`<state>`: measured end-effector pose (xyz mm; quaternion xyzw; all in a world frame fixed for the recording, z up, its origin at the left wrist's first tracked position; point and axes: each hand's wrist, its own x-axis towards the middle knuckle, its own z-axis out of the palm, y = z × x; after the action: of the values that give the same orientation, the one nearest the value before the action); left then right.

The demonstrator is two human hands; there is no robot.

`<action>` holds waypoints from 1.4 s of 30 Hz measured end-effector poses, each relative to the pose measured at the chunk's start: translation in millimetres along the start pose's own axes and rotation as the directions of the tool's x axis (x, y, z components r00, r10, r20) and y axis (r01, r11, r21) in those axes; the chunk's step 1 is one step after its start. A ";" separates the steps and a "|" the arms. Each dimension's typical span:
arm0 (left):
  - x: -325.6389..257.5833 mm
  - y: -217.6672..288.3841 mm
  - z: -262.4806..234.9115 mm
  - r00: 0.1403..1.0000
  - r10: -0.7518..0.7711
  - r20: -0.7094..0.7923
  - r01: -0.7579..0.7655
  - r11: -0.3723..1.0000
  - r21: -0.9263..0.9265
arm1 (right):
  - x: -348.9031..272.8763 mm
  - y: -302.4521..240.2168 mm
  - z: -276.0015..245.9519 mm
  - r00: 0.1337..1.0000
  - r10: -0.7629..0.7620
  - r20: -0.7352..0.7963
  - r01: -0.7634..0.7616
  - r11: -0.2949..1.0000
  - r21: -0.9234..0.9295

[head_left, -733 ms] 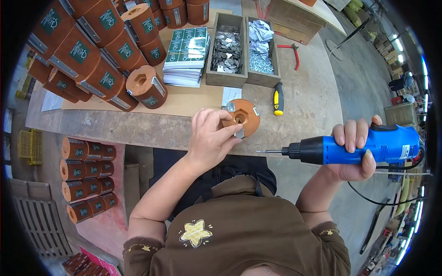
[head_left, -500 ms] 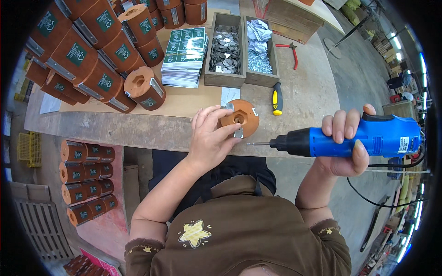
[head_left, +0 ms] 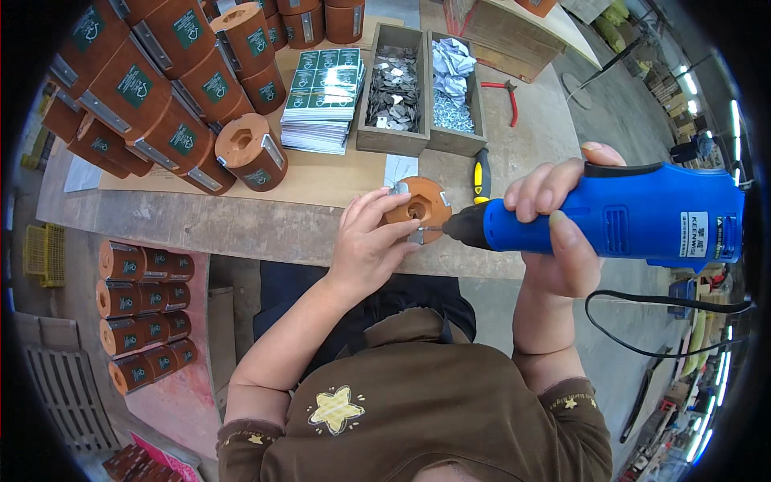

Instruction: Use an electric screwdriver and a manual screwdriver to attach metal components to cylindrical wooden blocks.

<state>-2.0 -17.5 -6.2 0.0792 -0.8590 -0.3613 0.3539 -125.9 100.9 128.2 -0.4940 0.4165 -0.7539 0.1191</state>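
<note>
My left hand point(head_left: 368, 241) is closed on a brown wooden cylinder point(head_left: 431, 199) with a hexagonal recess in its end, standing near the table's front edge. Small metal plates sit at its rim, and my fingertips press by one metal plate point(head_left: 415, 236). A blue corded electric screwdriver point(head_left: 626, 210) fills my right hand point(head_left: 558, 210), its fingers wrapped round the body. The tool's thin bit points left and lies over the cylinder's end beside that plate; I cannot tell whether it touches.
Stacked brown cylinders point(head_left: 132, 84) with green labels crowd the left. Behind the work are a label stack point(head_left: 321, 100), a wooden box of metal plates point(head_left: 393, 88) and a box of screws point(head_left: 454, 116). A yellow-black screwdriver point(head_left: 482, 177) and red pliers point(head_left: 511, 103) lie right. The power cord point(head_left: 610, 329) hangs low.
My right hand has brought the electric screwdriver left and up, so its bit is now over the cylinder's end. My left hand and the cylinder stay nearly in place.
</note>
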 end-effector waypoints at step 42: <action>1.1 6.3 1.1 0.998 -0.051 -0.039 0.049 0.998 -0.045 | 4.5 3.4 19.7 0.992 0.115 0.061 -0.110 0.991 -0.083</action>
<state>-2.8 -12.8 -1.8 0.0998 -0.8414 -0.3873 0.3634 -112.3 86.0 131.9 -0.4985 0.4691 -0.7123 0.1553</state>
